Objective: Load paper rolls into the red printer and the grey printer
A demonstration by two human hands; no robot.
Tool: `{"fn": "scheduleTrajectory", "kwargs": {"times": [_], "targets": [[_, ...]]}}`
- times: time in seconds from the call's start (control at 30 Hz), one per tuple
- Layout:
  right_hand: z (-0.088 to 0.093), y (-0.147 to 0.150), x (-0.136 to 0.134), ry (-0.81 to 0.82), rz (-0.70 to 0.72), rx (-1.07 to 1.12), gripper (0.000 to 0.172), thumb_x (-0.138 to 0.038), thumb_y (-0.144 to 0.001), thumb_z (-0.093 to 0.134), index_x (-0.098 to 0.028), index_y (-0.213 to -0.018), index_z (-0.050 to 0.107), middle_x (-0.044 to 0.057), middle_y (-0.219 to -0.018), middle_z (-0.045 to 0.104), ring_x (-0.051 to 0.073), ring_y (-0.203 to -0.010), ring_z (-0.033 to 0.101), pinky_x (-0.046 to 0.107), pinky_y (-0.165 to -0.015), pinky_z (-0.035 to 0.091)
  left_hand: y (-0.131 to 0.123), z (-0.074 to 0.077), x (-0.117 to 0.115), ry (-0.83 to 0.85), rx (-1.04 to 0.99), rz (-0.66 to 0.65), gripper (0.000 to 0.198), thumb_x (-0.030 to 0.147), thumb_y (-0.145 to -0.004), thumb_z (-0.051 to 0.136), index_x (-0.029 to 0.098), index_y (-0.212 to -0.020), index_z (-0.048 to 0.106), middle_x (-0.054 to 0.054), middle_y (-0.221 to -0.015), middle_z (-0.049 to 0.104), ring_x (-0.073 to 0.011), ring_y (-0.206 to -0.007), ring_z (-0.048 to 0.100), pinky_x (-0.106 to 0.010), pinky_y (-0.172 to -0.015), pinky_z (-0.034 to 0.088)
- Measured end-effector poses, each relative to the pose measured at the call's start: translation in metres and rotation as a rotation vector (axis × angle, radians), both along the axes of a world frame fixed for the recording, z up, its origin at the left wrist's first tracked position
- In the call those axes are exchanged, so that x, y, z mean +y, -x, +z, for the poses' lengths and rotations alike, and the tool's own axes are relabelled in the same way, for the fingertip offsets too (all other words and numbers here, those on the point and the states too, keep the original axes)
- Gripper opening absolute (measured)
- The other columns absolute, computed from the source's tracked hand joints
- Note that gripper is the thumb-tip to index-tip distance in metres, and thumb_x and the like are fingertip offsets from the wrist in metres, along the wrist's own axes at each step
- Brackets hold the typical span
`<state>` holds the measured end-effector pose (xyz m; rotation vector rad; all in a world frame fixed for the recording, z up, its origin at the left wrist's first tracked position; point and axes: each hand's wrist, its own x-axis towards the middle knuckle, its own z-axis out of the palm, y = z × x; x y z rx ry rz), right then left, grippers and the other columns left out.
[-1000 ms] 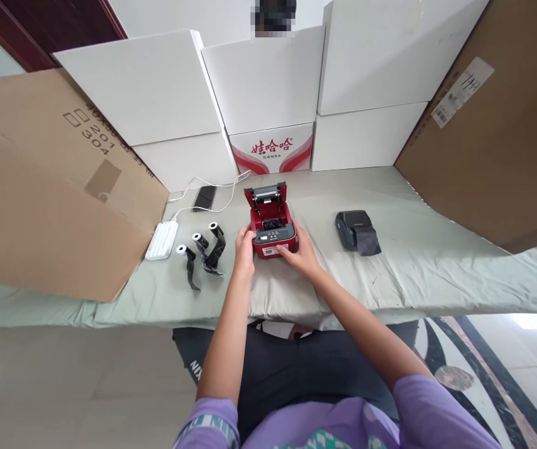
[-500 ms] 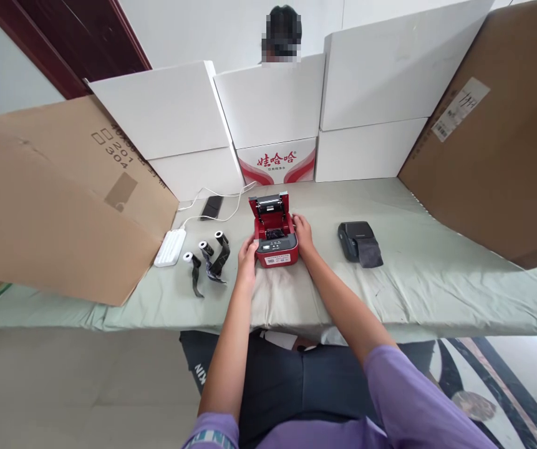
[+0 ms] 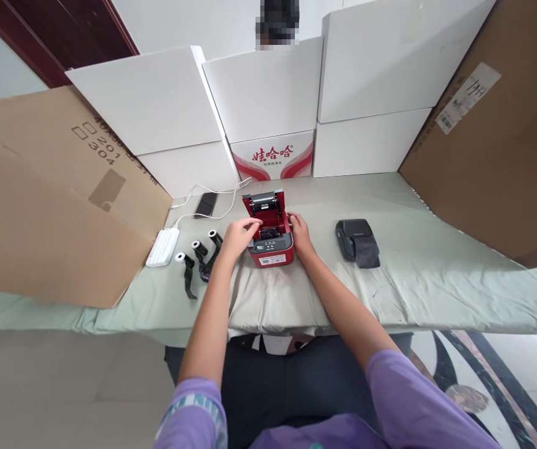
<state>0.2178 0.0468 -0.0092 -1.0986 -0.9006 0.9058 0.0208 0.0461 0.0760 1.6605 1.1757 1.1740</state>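
A red and dark grey label printer (image 3: 272, 257) stands on the cloth in front of me with its lid (image 3: 264, 203) raised. A dark roll (image 3: 269, 233) lies in its open bay. My left hand (image 3: 239, 238) reaches over the printer's left side, thumb and fingertips pinched together at the bay's edge; whatever they hold is too small to make out. On the right side of the printer, my right hand (image 3: 300, 234) grips the casing with bent fingers. Three black rolls with white ends (image 3: 196, 247) stand to the left, their loose strips trailing, partly behind my left forearm.
A black portable printer (image 3: 347, 241) with a dark strip hanging out sits at the right. At the left lie a white power strip (image 3: 163, 247) with its cable and a black phone (image 3: 206, 204). White boxes (image 3: 268, 93) and brown cardboard (image 3: 109, 237) enclose the table; a person's head shows behind.
My left hand has left the printer's front left side and risen over its open bay, fingers now pinched. The right hand stays at the printer's right side. The view has shifted slightly.
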Motion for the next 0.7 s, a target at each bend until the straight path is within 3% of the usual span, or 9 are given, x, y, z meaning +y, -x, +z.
{"fn": "scheduleTrajectory", "kwargs": {"times": [0.1,0.2,0.3,0.4,0.47,0.53,0.6,0.7], "targets": [[0.001,-0.001,0.000,0.004,-0.009,-0.030,0.056,-0.072,-0.086,0.055,-0.023,-0.110,0.067,0.010,-0.118,0.076,0.025,-0.112,0.069,0.043,-0.106,0.053,-0.012,0.021,0.034,0.078,0.285,-0.190,0.027,0.006,-0.049,0.087,0.029,-0.058,0.078,-0.004,-0.062,0.073,-0.0272,-0.071,0.069,-0.036,-0.087,0.054],[0.001,-0.002,0.000,0.007,-0.014,-0.068,0.054,-0.071,-0.087,0.053,-0.023,-0.107,0.068,0.009,-0.118,0.076,0.026,-0.113,0.068,0.042,-0.106,0.053,-0.032,0.023,0.051,0.003,0.483,-0.200,0.031,-0.001,-0.047,0.080,0.029,-0.049,0.071,0.000,-0.047,0.062,-0.0242,-0.058,0.064,-0.035,-0.083,0.054],[0.001,-0.003,0.000,0.001,-0.006,-0.080,0.050,-0.067,-0.088,0.054,-0.023,-0.106,0.068,0.009,-0.118,0.075,0.026,-0.113,0.068,0.042,-0.107,0.052,-0.046,0.021,0.050,-0.047,0.528,-0.104,0.032,-0.001,-0.050,0.077,0.028,-0.044,0.065,0.001,-0.043,0.056,-0.0249,-0.057,0.065,-0.036,-0.085,0.055],[0.001,-0.003,0.001,-0.009,-0.001,-0.048,0.048,-0.065,-0.088,0.055,-0.022,-0.106,0.067,0.010,-0.117,0.075,0.026,-0.113,0.068,0.043,-0.107,0.052,-0.042,0.029,0.036,0.010,0.503,-0.114,0.032,-0.005,-0.048,0.078,0.025,-0.050,0.070,-0.001,-0.052,0.063,-0.0275,-0.071,0.071,-0.038,-0.095,0.053],[0.001,-0.003,0.001,0.002,0.009,-0.017,0.049,-0.066,-0.088,0.055,-0.023,-0.106,0.066,0.009,-0.115,0.075,0.025,-0.110,0.068,0.044,-0.104,0.055,-0.028,0.040,0.018,0.031,0.425,-0.161,0.030,-0.002,-0.049,0.083,0.023,-0.064,0.077,-0.003,-0.066,0.071,-0.0280,-0.080,0.073,-0.039,-0.099,0.052],[0.002,-0.003,0.002,0.022,0.016,0.003,0.048,-0.067,-0.088,0.054,-0.024,-0.106,0.064,0.009,-0.113,0.075,0.025,-0.108,0.069,0.043,-0.100,0.057,-0.005,0.052,-0.005,-0.001,0.297,-0.179,0.030,0.013,-0.057,0.090,0.022,-0.085,0.082,-0.005,-0.085,0.077,-0.0274,-0.090,0.073,-0.039,-0.099,0.054],[0.001,-0.003,0.002,0.036,0.025,0.025,0.047,-0.067,-0.089,0.055,-0.025,-0.106,0.063,0.008,-0.112,0.075,0.024,-0.106,0.069,0.042,-0.097,0.058,0.027,0.062,-0.030,-0.052,0.168,-0.115,0.038,0.030,-0.067,0.090,0.022,-0.103,0.080,-0.006,-0.104,0.079,-0.0270,-0.102,0.073,-0.038,-0.097,0.057],[-0.001,-0.003,0.004,0.031,0.033,0.051,0.045,-0.066,-0.088,0.056,-0.025,-0.106,0.063,0.007,-0.111,0.074,0.024,-0.104,0.069,0.042,-0.096,0.058,0.090,0.073,-0.057,0.022,0.167,0.093,0.049,0.046,-0.069,0.090,0.020,-0.109,0.079,-0.009,-0.112,0.078,-0.0271,-0.099,0.073,-0.040,-0.091,0.061]]}}
